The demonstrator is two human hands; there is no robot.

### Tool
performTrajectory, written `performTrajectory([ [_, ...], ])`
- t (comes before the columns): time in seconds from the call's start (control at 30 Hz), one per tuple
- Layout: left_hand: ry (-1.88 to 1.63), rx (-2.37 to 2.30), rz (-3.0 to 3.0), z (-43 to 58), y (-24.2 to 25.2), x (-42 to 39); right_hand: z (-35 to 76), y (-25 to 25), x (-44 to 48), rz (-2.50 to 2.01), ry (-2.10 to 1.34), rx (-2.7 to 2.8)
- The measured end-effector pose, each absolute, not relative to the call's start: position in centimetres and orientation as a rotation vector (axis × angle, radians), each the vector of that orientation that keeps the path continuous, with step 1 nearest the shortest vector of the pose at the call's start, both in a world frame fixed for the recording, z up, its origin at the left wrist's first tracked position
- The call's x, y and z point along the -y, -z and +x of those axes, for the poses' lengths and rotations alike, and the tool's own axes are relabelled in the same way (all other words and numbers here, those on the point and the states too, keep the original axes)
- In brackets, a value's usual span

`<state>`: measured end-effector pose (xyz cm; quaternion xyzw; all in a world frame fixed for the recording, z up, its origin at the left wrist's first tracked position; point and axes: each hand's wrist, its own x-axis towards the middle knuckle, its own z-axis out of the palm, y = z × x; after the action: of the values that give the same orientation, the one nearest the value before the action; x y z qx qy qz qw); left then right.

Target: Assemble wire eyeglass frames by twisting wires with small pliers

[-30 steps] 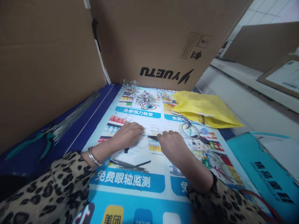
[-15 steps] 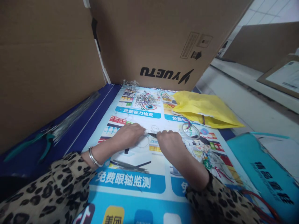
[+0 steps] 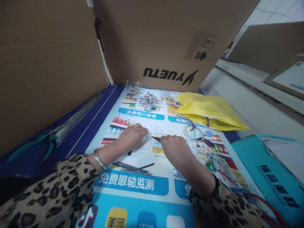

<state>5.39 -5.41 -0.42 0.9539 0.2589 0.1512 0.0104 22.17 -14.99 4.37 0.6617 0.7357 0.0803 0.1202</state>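
Observation:
Both hands rest close together on a printed poster (image 3: pixel 133 186) that covers the table. My right hand (image 3: pixel 174 146) is closed around a small dark tool (image 3: pixel 155 138) whose tip points left. My left hand (image 3: pixel 131 135) pinches a thin clear wire loop (image 3: pixel 146 144) right at that tip; the piece is too fine to name. A silver bangle sits on my left wrist. Leopard-print sleeves cover both forearms.
Tall cardboard walls (image 3: pixel 154 38) close off the back and left. Teal-handled pliers (image 3: pixel 45 142) and a bundle of thin metal wires (image 3: pixel 76 115) lie at left. A yellow bag (image 3: pixel 209 110), a tape ring (image 3: pixel 193 132), coloured wire bits (image 3: pixel 149 101) and a teal bag (image 3: pixel 273 177) lie around.
The hands drew slightly closer together, the tool tip meeting the left fingertips. The view shifted a little; nothing else moved.

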Motion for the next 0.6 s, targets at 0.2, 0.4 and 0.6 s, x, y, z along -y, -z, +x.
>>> performTrajectory([
  [0.2, -0.562, -0.7, 2.988, 5.2, 1.1, 4.9, 23.1, -4.7, 14.2, 1.947, -0.246, -2.153],
  [0.4, -0.552, -0.712, 2.989, 5.2, 1.1, 4.9, 22.8, -4.4, 13.0, 1.955, -0.267, -2.099],
  [0.6, -0.49, -0.605, 3.029, 5.3, 0.5, 5.1, 22.2, -3.6, 12.6, 1.944, -0.308, -2.145],
])
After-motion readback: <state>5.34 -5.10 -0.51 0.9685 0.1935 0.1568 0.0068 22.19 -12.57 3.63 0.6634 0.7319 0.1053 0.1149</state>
